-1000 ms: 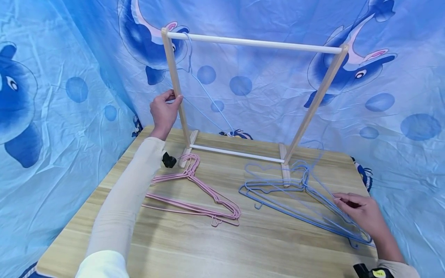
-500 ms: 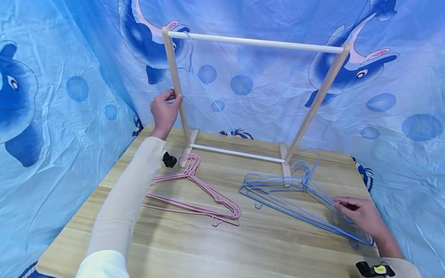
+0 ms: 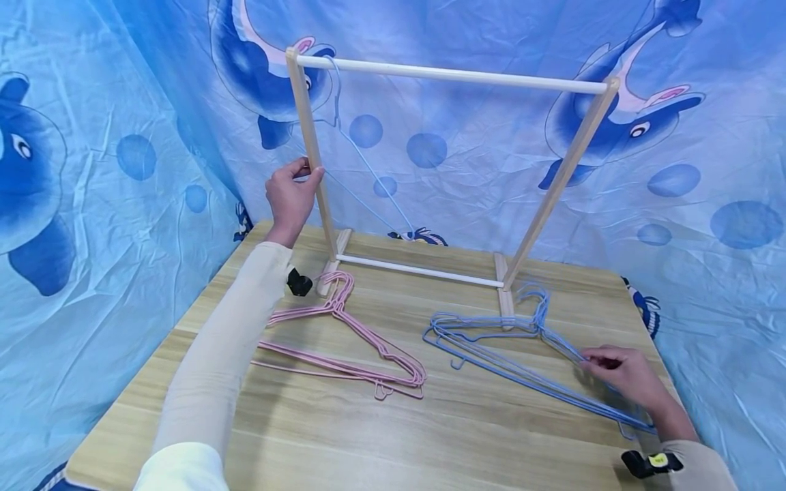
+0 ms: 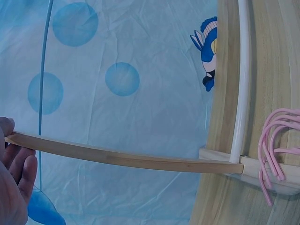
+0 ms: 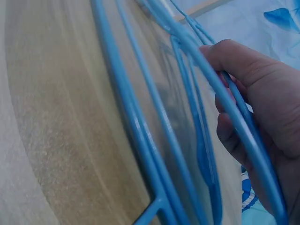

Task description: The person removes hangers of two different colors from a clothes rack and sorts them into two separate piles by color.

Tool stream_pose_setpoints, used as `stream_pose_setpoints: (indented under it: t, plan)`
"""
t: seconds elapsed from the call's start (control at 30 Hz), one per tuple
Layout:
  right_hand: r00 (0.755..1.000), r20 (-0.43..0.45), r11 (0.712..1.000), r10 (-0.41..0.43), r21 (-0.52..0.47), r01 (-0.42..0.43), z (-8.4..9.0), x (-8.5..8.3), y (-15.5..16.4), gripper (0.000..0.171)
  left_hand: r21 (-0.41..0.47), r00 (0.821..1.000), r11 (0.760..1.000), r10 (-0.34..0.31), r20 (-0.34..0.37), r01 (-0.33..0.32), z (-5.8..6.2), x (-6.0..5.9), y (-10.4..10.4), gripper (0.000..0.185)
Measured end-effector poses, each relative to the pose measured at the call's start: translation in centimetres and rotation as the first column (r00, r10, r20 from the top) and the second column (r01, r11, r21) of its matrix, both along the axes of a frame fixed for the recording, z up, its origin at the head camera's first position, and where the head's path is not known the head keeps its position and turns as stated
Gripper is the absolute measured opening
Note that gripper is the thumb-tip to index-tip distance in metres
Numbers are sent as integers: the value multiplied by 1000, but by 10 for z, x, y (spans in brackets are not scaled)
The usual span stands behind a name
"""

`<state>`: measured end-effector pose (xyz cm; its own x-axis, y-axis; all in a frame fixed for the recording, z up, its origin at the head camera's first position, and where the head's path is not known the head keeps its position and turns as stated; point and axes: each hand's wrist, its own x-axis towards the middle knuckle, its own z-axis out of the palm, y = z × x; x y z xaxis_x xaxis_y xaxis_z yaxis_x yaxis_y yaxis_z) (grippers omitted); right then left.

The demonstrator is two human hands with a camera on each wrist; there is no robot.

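A wooden rack (image 3: 451,73) stands at the back of the table (image 3: 393,436). My left hand (image 3: 290,194) grips its left post (image 3: 312,153); in the left wrist view the fingers (image 4: 16,180) curl round that post (image 4: 126,159). One blue hanger (image 3: 362,160) hangs on the top rail near the left end. A pile of blue hangers (image 3: 516,351) lies flat at the right, and my right hand (image 3: 617,375) pinches a wire of it. In the right wrist view the thumb (image 5: 243,65) lies over a blue hanger wire (image 5: 140,122). Pink hangers (image 3: 350,341) lie in the middle.
Blue cloth with a dolphin print (image 3: 123,136) hangs close behind and on both sides of the table. The rack's white lower rail (image 3: 424,271) and feet sit near the back edge. Bare wood lies along the table's front.
A blue hanger that my right hand held raised has come down flat on the pile, and that hand has slid slightly left. My left hand has stayed on the post.
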<state>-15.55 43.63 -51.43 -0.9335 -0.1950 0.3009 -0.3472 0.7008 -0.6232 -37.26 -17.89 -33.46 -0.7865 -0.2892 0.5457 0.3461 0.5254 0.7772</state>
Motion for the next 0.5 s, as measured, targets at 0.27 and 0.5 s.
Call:
stream_pose_setpoints:
  t: [0.27,0.5]
  plan:
    - [1000,8,1000,-15,25,14,-12,-7,4,15,3,1000,1000,-2,-1,2,0,-1,-1,42]
    - [999,18,999,-38,21,37,-12,-6,3,14,8,1000,1000,2,18,-3,0,-1,0,39]
